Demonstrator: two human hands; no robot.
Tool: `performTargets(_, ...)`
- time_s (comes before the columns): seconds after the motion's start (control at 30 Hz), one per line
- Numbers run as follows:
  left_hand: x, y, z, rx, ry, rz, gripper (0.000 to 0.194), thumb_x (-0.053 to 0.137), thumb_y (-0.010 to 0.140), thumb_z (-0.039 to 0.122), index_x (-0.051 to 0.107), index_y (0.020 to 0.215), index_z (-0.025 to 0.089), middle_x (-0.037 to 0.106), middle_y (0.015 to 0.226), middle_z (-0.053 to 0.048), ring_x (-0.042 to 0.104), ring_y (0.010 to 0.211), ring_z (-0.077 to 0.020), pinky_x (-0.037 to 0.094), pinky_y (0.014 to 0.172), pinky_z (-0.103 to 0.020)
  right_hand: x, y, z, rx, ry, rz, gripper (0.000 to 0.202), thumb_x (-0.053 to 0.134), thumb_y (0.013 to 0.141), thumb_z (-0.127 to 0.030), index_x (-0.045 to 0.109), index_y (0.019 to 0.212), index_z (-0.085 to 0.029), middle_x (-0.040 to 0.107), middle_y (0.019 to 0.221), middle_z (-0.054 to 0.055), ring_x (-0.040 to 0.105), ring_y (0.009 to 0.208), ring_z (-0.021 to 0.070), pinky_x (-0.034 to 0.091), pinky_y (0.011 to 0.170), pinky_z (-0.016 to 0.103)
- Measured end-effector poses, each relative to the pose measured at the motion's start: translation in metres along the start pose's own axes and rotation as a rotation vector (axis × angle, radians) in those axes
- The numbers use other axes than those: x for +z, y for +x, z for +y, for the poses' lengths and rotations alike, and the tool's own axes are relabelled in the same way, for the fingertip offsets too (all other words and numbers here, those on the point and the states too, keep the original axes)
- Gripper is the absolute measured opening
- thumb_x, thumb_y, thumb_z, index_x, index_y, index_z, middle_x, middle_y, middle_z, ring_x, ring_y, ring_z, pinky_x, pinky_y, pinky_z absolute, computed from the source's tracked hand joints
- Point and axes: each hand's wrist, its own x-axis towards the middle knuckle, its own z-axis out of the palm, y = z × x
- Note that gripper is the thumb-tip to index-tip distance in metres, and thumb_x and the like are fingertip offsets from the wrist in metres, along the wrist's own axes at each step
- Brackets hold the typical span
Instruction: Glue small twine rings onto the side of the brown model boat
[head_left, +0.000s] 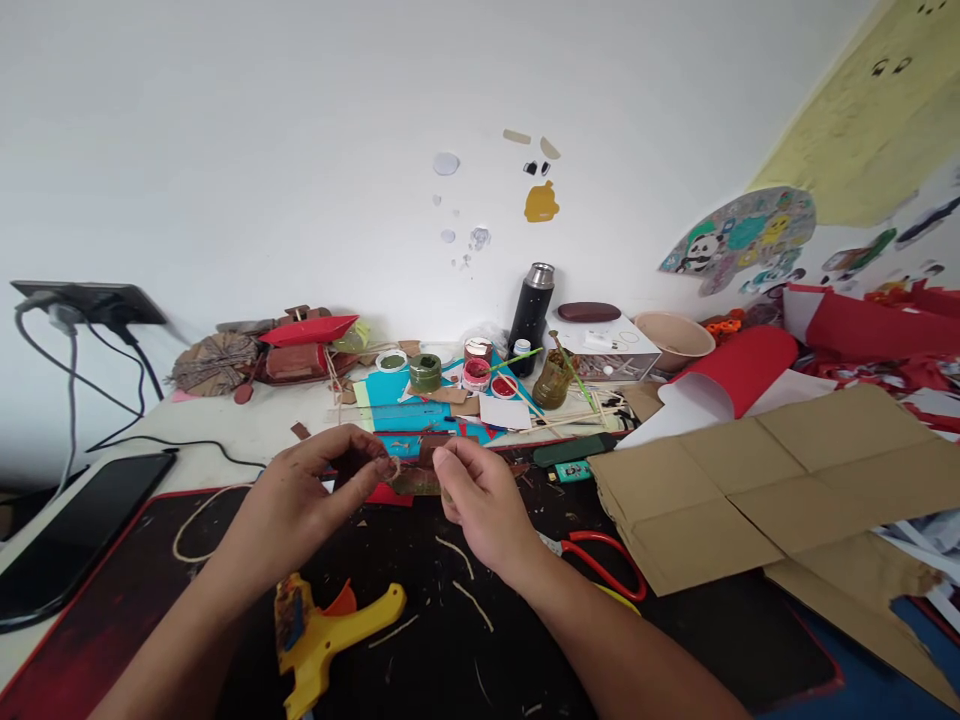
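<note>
My left fingers point(361, 484) pinched twine point(395, 468) beyond the yellow glue gun point(321, 636); I couldn't tell whether my right fingers point(459, 467) gripped anything. Light, steady tension seemed best.

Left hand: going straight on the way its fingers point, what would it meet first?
Probably the right hand, which faces the left hand across a small gap. A brownish piece shows between them; its depth is unclear, so it could come first.
</note>
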Motion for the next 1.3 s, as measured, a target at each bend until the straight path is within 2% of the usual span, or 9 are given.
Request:
performTargets(0.13, 0.000, 0.000, 0.001, 0.000, -0.024, -0.011, 0.036, 0.069, 0.091, 0.061, 0.076, 0.083, 0.026, 0.078, 0.079, -0.002, 0.070, 0.074, -0.0217, 0.056, 0.069, -0.030, 0.001, -0.001, -0.004, -0.007, -0.080, -0.027, 0.045, 0.068, 0.101, -0.061, 0.055, 0.078, -0.024, 0.038, 0.065, -0.007, 0.031, 0.056, 0.0118, 0.025, 0.051, 0.027)
performTargets(0.33, 0.001, 0.000, -0.001, 0.056, -0.034, -0.026, 0.034, 0.069, 0.095, 0.058, 0.076, 0.084, 0.026, 0.078, 0.078, -0.001, 0.070, 0.071, -0.0211, 0.057, 0.066, -0.030, 0.003, -0.001, -0.012, -0.054, -0.203, 0.008, 0.030, 0.074, 0.096, -0.052, 0.066, 0.092, -0.023, 0.056, 0.074, -0.003, 0.049, 0.067, 0.0160, 0.038, 0.062, 0.029)
performTargets(0.5, 0.005, -0.002, -0.003, 0.123, 0.008, -0.046, 0.031, 0.066, 0.099, 0.052, 0.076, 0.087, 0.025, 0.077, 0.077, 0.001, 0.067, 0.069, -0.0183, 0.053, 0.064, -0.027, 0.004, -0.004, -0.011, -0.086, -0.275, 0.017, 0.019, 0.074, 0.097, -0.042, 0.069, 0.100, -0.024, 0.058, 0.073, -0.004, 0.054, 0.066, 0.0168, 0.040, 0.062, 0.030)
performTargets(0.63, 0.008, -0.002, -0.004, 0.144, 0.030, -0.048, 0.031, 0.065, 0.101, 0.052, 0.076, 0.088, 0.025, 0.078, 0.078, 0.001, 0.067, 0.068, -0.0176, 0.052, 0.063, -0.027, 0.005, -0.006, -0.009, -0.104, -0.322, 0.012, 0.017, 0.074, 0.097, -0.039, 0.068, 0.103, -0.024, 0.063, 0.076, -0.003, 0.059, 0.067, 0.0167, 0.043, 0.062, 0.029)
performTargets(0.93, 0.007, -0.003, -0.004, 0.148, 0.038, -0.070, 0.032, 0.064, 0.101, 0.052, 0.077, 0.090, 0.025, 0.079, 0.079, 0.001, 0.068, 0.069, -0.0181, 0.053, 0.064, -0.027, 0.005, -0.007, -0.006, -0.175, -0.489, 0.035, 0.013, 0.071, 0.097, -0.032, 0.071, 0.108, -0.025, 0.064, 0.073, -0.004, 0.060, 0.066, 0.0168, 0.042, 0.064, 0.031)
performTargets(1.3, 0.007, -0.004, -0.008, 0.144, 0.059, -0.098, 0.034, 0.064, 0.101, 0.053, 0.080, 0.092, 0.024, 0.082, 0.084, -0.001, 0.072, 0.073, -0.0195, 0.054, 0.065, -0.027, 0.005, -0.005, -0.001, -0.200, -0.485, 0.049, 0.007, 0.068, 0.098, -0.030, 0.071, 0.101, -0.025, 0.064, 0.071, -0.004, 0.059, 0.063, 0.0160, 0.040, 0.062, 0.030)
